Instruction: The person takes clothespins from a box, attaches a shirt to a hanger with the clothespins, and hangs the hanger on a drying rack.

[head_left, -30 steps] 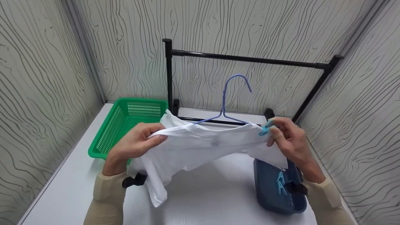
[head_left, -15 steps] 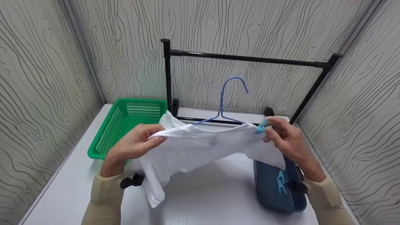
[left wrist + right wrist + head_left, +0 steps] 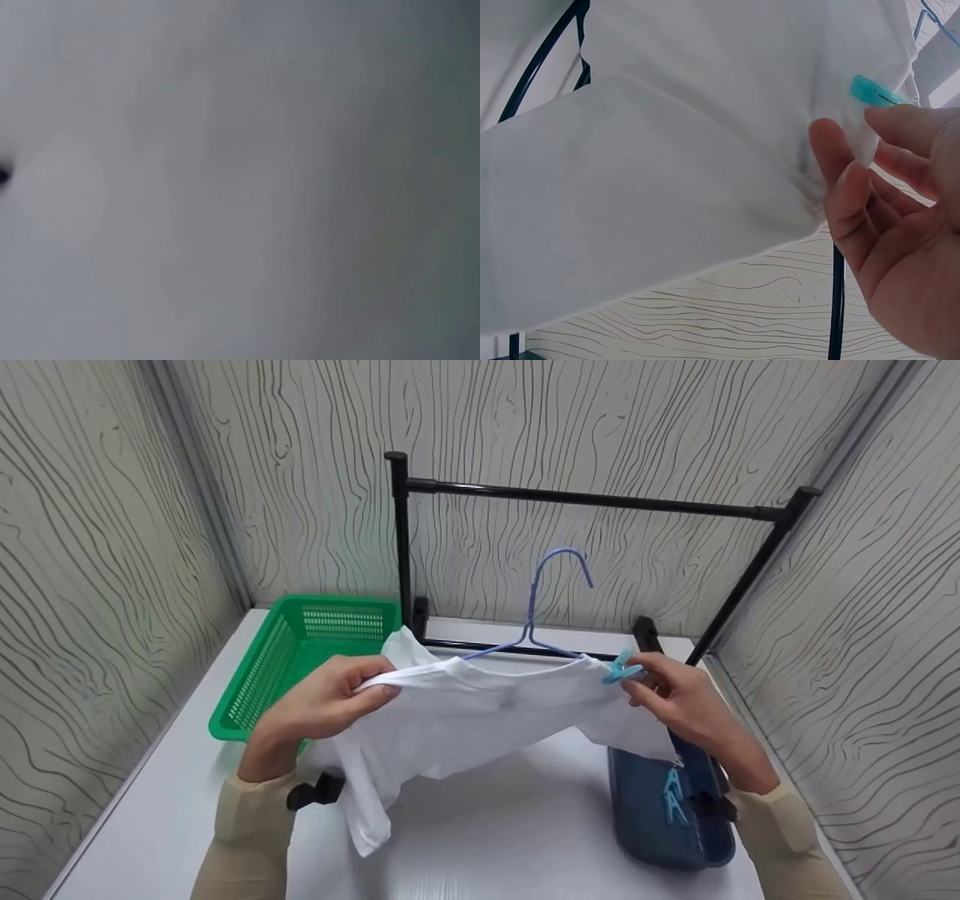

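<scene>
left hand point(image 3: 324, 701) pinches the shirt point(image 3: 491, 720), likely to hold it taut; i cannot tell if right hand point(image 3: 684, 703) grips the peg point(image 3: 616, 671).

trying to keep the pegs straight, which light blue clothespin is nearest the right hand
The clothespin at the shoulder of the white shirt, close to the right hand; the other visible clothespins lie in the dark blue tray.

Rack point(image 3: 600, 500) at rear of table point(image 3: 465, 859), basket point(image 3: 341, 601) rear left, partly behind the shirt point(image 3: 480, 727). Shirt is in front of rack — hanger point(image 3: 532, 600) in its neckline, left hand point(image 3: 326, 697) at its left, clothespin point(image 3: 618, 670) at its right beside right hand point(image 3: 686, 701). Bin point(image 3: 637, 810) front right — other pegs point(image 3: 673, 802) inside.
</scene>
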`<action>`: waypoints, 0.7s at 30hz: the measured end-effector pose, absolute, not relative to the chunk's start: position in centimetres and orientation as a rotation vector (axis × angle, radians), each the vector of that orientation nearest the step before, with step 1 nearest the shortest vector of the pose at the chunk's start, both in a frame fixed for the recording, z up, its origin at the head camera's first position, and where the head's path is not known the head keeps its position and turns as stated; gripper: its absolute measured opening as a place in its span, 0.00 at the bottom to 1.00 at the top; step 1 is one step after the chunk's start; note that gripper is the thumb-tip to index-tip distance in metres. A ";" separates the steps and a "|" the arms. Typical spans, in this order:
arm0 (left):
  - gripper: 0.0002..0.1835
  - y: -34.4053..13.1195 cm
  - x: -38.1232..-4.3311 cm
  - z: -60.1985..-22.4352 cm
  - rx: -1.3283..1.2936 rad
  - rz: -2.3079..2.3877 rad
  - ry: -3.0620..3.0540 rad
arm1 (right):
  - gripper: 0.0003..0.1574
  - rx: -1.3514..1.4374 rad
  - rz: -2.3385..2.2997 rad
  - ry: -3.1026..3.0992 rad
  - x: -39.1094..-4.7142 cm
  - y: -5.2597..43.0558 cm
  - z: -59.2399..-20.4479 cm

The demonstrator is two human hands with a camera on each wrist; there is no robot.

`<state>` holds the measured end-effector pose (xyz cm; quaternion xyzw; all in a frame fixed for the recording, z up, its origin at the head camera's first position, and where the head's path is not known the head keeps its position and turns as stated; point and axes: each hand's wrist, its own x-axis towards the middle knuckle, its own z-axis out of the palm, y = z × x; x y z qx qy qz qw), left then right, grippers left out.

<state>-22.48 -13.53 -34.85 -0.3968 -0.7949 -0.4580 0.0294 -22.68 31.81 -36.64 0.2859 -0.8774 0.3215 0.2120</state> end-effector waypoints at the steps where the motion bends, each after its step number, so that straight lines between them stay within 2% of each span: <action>1: 0.03 -13.5 -22.5 -34.8 -1.230 -1.408 -2.453 | 0.17 0.799 0.885 -2.434 -22.7 31.8 -36.7; 4: 0.03 -13.6 -22.5 -34.7 -1.246 -1.404 -2.471 | 0.16 0.851 0.888 -2.375 -22.2 31.1 -36.1; 10: 0.04 -13.7 -22.7 -33.9 -1.222 -1.423 -2.541 | 0.20 0.956 0.803 -2.228 -23.1 31.7 -37.3; 21: 0.07 -14.3 -23.1 -33.9 -1.069 -1.469 -2.602 | 0.17 0.894 0.737 -2.210 -23.4 32.8 -38.7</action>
